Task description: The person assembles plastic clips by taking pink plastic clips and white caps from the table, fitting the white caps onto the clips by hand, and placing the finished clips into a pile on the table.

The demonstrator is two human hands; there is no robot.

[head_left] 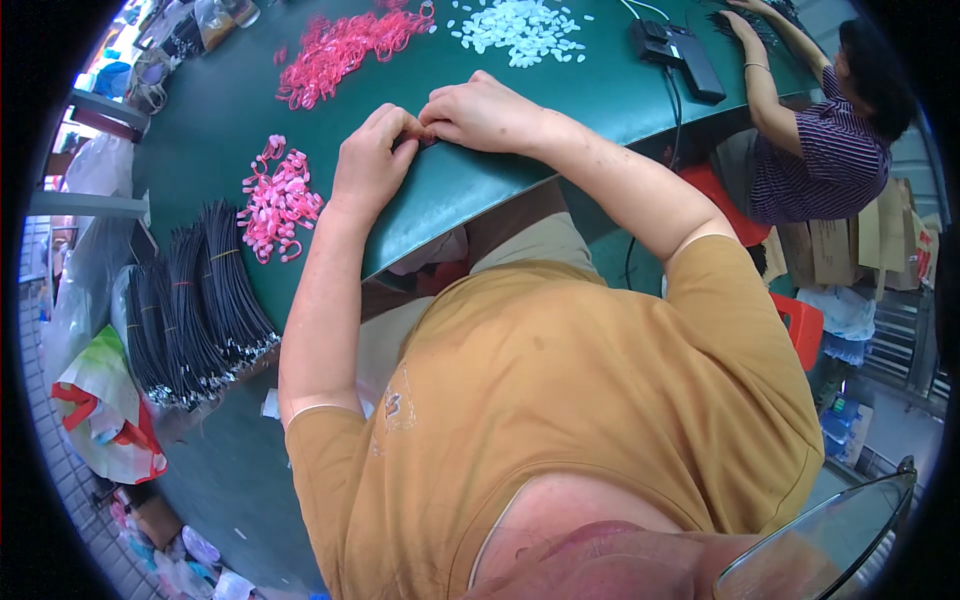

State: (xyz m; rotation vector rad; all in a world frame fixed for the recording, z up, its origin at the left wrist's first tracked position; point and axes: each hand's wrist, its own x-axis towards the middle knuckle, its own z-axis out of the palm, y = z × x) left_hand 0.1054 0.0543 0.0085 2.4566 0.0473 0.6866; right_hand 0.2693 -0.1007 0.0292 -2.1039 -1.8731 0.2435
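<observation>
At the near edge of the green table [460, 195], my left hand [370, 160] and my right hand [485, 112] meet, fingertips pinched together. Between them sits something small and dark reddish, mostly covered by the fingers, so its kind cannot be made out. Left of my left hand lies a pile of pink looped pieces with pale parts [280, 195]. Beyond my hands is a larger heap of red ring-shaped pieces [345, 50]. Farther right, past my right hand, small white oval pieces [520, 32] are spread out.
Banded bundles of black cables [195, 300] lie at the table's left side. A black power adapter [690, 65] with a cord is at the far right, near a co-worker in a striped shirt [830, 150]. Cardboard boxes [830, 250] and a red stool [800, 330] stand right.
</observation>
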